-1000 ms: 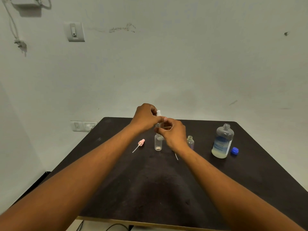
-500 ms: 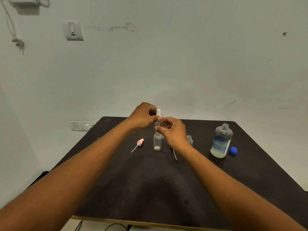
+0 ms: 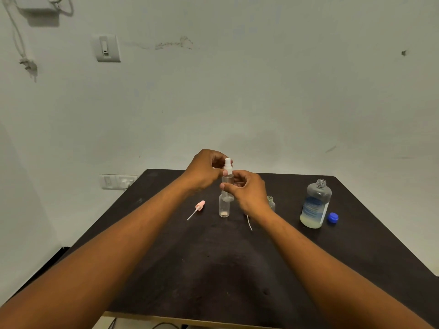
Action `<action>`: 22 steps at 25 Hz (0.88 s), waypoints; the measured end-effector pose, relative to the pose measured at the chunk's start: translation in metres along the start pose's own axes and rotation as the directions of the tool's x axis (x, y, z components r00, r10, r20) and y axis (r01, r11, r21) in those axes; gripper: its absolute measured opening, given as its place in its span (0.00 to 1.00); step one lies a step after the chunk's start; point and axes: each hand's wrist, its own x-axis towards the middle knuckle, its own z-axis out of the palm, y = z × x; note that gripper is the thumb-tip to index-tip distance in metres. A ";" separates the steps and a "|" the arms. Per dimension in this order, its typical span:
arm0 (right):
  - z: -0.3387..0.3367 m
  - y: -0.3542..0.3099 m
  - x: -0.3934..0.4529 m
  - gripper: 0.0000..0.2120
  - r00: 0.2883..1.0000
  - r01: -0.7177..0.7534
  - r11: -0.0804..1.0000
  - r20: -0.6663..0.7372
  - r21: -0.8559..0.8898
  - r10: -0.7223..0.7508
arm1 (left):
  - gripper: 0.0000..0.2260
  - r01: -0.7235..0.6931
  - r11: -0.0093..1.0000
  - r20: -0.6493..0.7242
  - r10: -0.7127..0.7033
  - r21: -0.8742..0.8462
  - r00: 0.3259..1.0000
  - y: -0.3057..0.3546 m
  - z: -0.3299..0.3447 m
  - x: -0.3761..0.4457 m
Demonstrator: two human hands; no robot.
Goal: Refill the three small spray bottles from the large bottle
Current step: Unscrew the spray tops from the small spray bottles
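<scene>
Aloft, spray bottle (image 3: pixel 227 184) between both hands.

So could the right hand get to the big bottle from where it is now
Probably yes, once it lets go: the right hand holds a small spray bottle, but the table between it and the large bottle holds only a small open bottle.

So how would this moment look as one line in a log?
left hand grips spray top | right hand holds small bottle | big bottle uncapped
</scene>
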 end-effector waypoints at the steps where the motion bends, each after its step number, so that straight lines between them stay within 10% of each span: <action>1: -0.001 -0.002 0.000 0.12 1.000 0.006 1.000 0.009 0.001 -0.006 | 0.15 0.013 0.997 -0.007 -0.014 -0.075 1.000 0.000 0.000 -0.001; 8: 0.006 -0.002 -0.006 0.17 1.000 0.022 1.000 0.001 -0.017 -0.022 | 0.13 0.087 0.996 -0.219 -0.078 0.031 0.973 0.003 0.003 -0.002; 15: 0.007 -0.003 -0.002 0.15 1.000 0.011 0.999 0.017 -0.051 -0.010 | 0.15 -0.032 0.999 0.065 0.029 0.033 0.997 0.005 -0.013 0.005; 22: 0.010 -0.001 -0.006 0.18 1.000 0.013 0.998 0.003 -0.060 -0.013 | 0.15 0.028 0.959 -0.099 0.000 0.282 0.995 0.004 -0.007 0.011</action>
